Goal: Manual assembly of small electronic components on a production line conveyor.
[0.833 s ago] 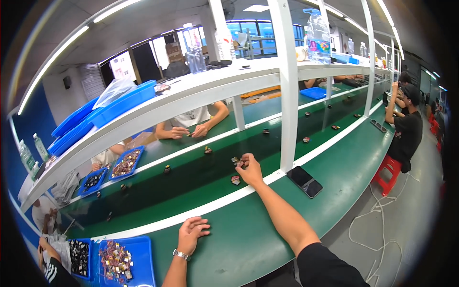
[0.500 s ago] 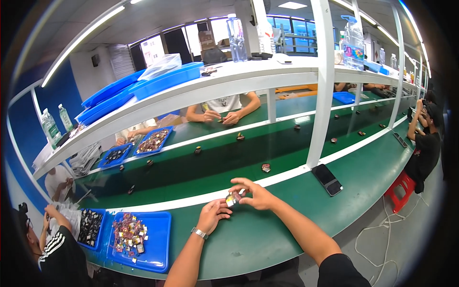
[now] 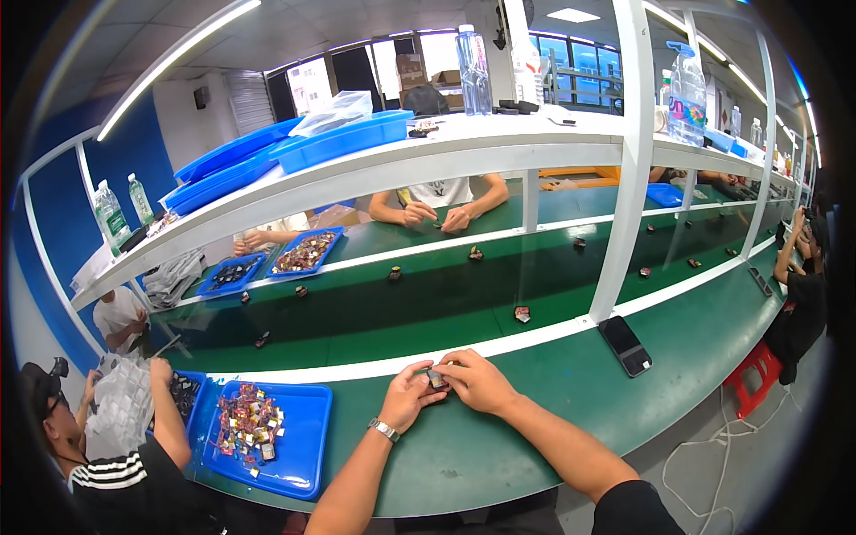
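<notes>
A small dark electronic part with a shiny face point(image 3: 436, 379) sits between my two hands, above the green bench. The fingers and thumb of my left hand point(image 3: 406, 399) are closed around its left side. My right hand point(image 3: 482, 383) pinches it from the right and top, so its far side is hidden. To the left of my left forearm lies a blue tray point(image 3: 310, 428), partly filled with a heap of small wired parts point(image 3: 248, 423) in red, yellow and silver.
Beyond a white rail, a dark green conveyor point(image 3: 428, 308) carries several spaced small parts. A phone point(image 3: 625, 346) lies right of a white post point(image 3: 627, 178). A co-worker's arm point(image 3: 169, 410) reaches over a tray of black parts point(image 3: 185, 392) at left. More people sit across the line.
My hands have drawn together around the part, which is lower and more covered now. The left co-worker's arm has moved over the black parts. The whole view has shifted slightly.
</notes>
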`<state>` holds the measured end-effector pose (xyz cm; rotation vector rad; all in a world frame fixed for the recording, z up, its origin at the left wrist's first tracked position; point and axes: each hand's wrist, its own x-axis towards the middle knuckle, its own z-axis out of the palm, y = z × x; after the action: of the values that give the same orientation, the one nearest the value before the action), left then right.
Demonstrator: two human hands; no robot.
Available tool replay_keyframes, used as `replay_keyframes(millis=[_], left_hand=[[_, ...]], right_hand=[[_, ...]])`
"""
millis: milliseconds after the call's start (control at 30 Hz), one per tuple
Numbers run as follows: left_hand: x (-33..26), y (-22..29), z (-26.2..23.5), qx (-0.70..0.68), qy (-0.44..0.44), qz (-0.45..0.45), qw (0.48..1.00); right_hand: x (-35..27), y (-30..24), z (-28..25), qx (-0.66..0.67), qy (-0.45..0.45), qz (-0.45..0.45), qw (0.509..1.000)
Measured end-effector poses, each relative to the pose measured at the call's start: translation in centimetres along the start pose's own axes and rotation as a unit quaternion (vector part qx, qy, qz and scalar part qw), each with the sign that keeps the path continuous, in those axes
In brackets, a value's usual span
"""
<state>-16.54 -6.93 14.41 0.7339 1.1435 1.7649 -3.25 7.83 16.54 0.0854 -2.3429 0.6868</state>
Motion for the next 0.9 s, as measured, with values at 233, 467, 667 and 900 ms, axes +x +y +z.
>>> replay_keyframes(millis=[233, 467, 667, 900], left_hand=[[0.4, -0.5, 0.4, 0.053, 0.028, 0.019, 0.998], [0.2, -0.5, 1.0, 0.105, 0.01, 0.02, 0.994], [0.2, -0.5, 0.8, 0.112, -0.002, 0.017, 0.994], [0.0, -0.4, 0.6, 0.09, -0.027, 0.014, 0.995]], right_hand=[[0.0, 0.6, -1.1, -0.083, -0.049, -0.045, 0.994], [0.1, 0.8, -0.7, -0.034, -0.05, -0.021, 0.998], [-0.1, 1.2, -0.7, -0.034, -0.056, -0.024, 0.998], [-0.2, 0.9, -0.2, 0.03, -0.057, 0.045, 0.997]])
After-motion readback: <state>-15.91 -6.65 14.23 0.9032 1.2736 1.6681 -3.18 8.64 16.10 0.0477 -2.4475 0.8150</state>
